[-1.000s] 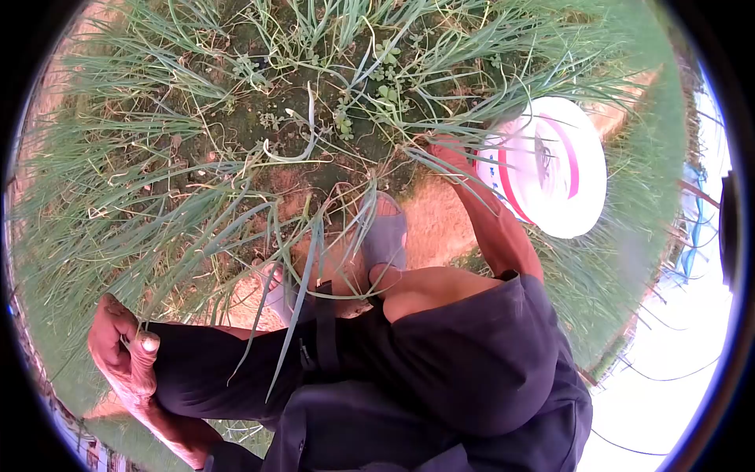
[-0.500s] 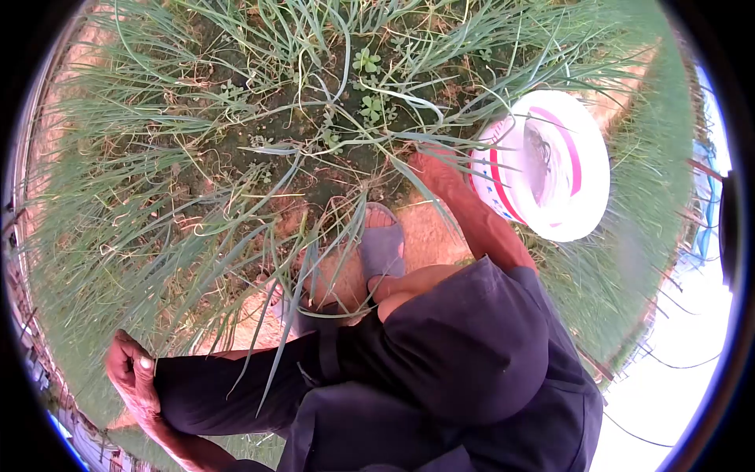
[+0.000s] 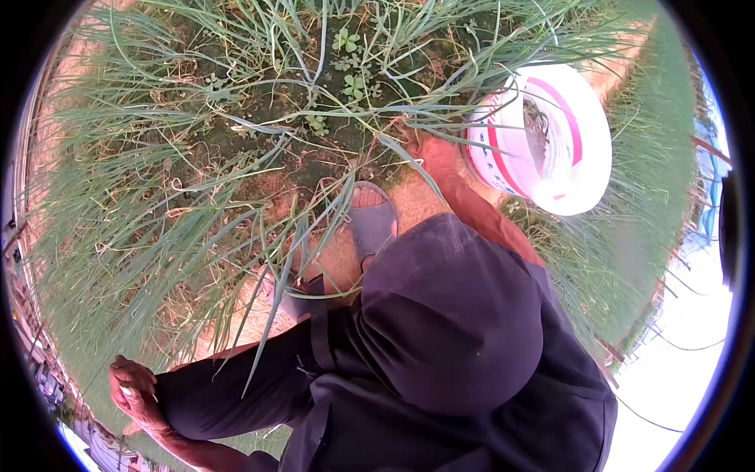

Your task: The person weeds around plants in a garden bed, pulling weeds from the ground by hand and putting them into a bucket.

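My right hand (image 3: 437, 156) reaches down among the green onion plants (image 3: 236, 126), close to the soil and just left of a white bucket (image 3: 503, 141). Its fingers look drawn together, but leaves cover the tips and I cannot make out what is in them. The bucket, with a red band and blue marks, leans with its mouth toward me; something dark lies inside. At lower left, my left hand (image 3: 134, 391) rests against my dark-trousered knee, its fingers curled in with nothing visible in them.
Small broad-leaved weeds (image 3: 354, 85) grow in the dark soil between the onions. My sandalled foot (image 3: 373, 224) stands on reddish bare ground, with long leaves hanging over my other foot. More green rows and thin poles lie beyond the bucket at right.
My bent right knee now sits higher in view and covers more of my lower leg. The bucket, plants and right hand appear slightly higher in the picture. My left hand stays at the knee.
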The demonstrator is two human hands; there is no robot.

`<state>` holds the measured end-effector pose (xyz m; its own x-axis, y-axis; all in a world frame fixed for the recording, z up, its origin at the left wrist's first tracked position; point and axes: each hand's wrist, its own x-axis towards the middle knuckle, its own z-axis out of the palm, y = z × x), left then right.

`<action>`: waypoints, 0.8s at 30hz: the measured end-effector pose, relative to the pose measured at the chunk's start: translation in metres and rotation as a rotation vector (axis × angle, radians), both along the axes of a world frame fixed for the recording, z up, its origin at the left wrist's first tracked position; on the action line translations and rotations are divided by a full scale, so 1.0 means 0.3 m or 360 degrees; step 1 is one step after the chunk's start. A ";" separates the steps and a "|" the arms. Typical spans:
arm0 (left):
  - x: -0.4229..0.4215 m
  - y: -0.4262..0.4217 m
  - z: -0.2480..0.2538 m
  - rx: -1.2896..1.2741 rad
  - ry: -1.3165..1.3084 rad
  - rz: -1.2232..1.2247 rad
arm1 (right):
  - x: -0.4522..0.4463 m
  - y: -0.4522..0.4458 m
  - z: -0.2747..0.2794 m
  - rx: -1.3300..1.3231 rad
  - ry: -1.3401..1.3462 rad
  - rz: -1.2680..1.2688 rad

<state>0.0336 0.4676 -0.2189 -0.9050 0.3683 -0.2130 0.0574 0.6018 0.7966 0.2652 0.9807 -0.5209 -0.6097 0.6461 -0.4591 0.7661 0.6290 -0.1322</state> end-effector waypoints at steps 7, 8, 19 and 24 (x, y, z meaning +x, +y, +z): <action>-0.053 0.085 -0.046 0.0133 -0.0094 -0.0096 | 0.056 -0.013 -0.173 0.0071 0.0787 -0.0568; -0.066 0.074 -0.051 0.0186 -0.0140 -0.0104 | 0.037 0.014 -0.147 0.0155 0.0878 -0.0623; -0.057 0.030 -0.049 0.0346 -0.0290 -0.0016 | -0.006 0.105 -0.234 0.0249 0.0789 0.0053; -0.054 0.055 -0.043 0.0340 -0.0273 0.0007 | -0.013 0.079 -0.179 -0.0414 0.1563 -0.0923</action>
<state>0.0175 0.4841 -0.2318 -0.8641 0.4175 -0.2810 -0.0913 0.4190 0.9034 0.2614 1.0045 -0.5745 -0.4205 0.9001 -0.1139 0.4266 0.0853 -0.9004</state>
